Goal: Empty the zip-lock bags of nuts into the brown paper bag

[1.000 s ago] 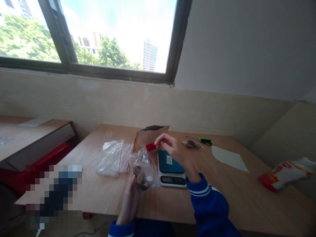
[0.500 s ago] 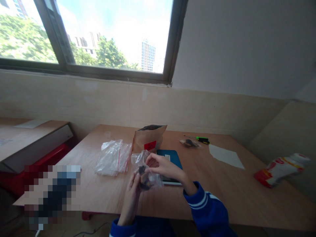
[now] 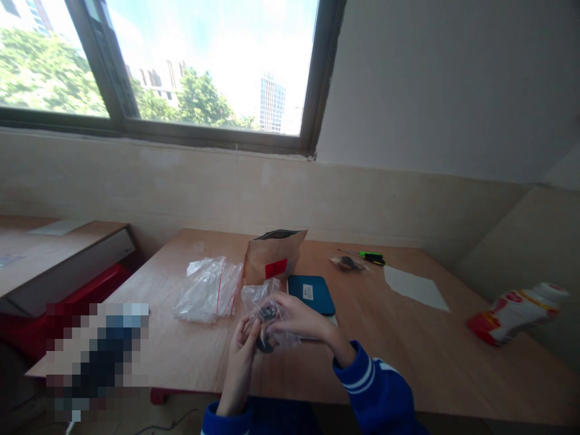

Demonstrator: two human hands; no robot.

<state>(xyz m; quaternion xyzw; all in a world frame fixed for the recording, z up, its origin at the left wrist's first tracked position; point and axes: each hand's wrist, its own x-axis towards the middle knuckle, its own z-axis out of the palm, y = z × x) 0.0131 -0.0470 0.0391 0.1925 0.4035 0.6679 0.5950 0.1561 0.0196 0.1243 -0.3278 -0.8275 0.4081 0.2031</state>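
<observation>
Between my two hands is a clear plastic bag (image 3: 257,294) with dark and tan pieces (image 3: 264,344) in it; their exact kind cannot be made out. My left hand (image 3: 243,345) grips the bag's lower left side, thumb across the front. On the upper right side, my right hand (image 3: 301,315) has its fingers bent around the bag at the dark part, with the fingertips partly hidden by plastic. Just behind the bag stands an open brown paper pouch (image 3: 267,251) with a red label. A blue flat case (image 3: 319,296) lies partly under my right hand.
Several clear zip bags (image 3: 203,290) lie to the left. Farther right are a small bagged dark piece (image 3: 348,263), a green-and-black screwdriver (image 3: 372,258), a white paper sheet (image 3: 417,288) and a red-and-white bottle (image 3: 516,314). A blurred patch (image 3: 104,350) covers the table's left edge.
My right hand has moved slightly lower and left, closer around the dark part in the bag. The label on the blue case shows more fully. My left hand stays nearly in place.
</observation>
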